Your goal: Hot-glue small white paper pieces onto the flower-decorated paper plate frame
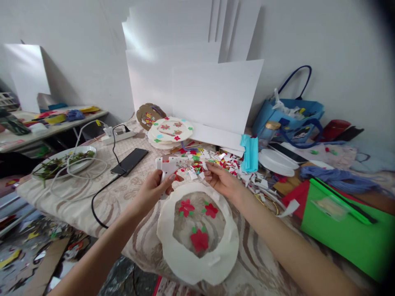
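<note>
My left hand is closed round a white tape dispenser, held just above the cloth. My right hand is pinched, its fingertips at the dispenser's front edge; what they hold is too small to see. Below both hands lies a white paper ring over a clear sheet with three red paper flowers and green bits stuck on it. Beyond the hands is a heap of coloured paper scraps.
A stack of decorated paper plates stands behind the scraps. A black phone on a cable, a power strip and a plate of greens lie to the left. Green and red sheets, blue yarn, white plates, a blue bag sit right. White boards lean on the wall.
</note>
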Available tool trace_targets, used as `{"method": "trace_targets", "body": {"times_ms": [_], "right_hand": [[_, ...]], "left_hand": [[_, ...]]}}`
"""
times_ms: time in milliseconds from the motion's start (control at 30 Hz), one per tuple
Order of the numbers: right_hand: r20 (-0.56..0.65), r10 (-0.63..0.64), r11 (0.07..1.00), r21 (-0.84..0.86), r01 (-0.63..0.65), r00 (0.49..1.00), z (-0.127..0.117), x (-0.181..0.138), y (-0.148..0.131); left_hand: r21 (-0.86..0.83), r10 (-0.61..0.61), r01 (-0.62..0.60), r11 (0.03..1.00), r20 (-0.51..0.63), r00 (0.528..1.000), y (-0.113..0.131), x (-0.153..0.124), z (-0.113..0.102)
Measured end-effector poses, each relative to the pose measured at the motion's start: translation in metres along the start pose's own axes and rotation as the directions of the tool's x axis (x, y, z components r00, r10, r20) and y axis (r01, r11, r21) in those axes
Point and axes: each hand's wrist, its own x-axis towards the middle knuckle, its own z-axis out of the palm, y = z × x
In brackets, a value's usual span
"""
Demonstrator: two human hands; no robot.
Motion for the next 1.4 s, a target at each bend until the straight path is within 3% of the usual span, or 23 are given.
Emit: {"method": "trace_targets", "body": {"times_ms": [233, 467, 733, 1400], "right_hand": [[-0.012, -0.014, 0.983, 0.185, 0.016, 1.000, 0.015, 0.004, -0.018], [-0.045, 0.027, 0.968, 0.250, -0.015, 0.999, 0.006, 0.003, -0.011], [-0.049, 0.075, 0.971, 0.231, -0.062, 0.996, 0.000, 0.005, -0.005], [-0.024, 0.015, 0.979, 0.206, -0.010, 1.000, -0.006, 0.006, -0.001]], "left_hand": [[0.045, 0.053, -0.053, 0.998, -0.015, 0.998, 0.010, 0.009, 0.001], [0.150, 0.063, -0.069, 0.986, 0.045, 0.997, 0.001, 0.012, 0.003], [0.208, 0.084, -0.092, 0.974, 0.044, 0.995, 0.001, 0.014, 0.002], [0.200, 0.066, -0.075, 0.977, 0.053, 0.996, 0.002, 0.009, 0.006]]}}
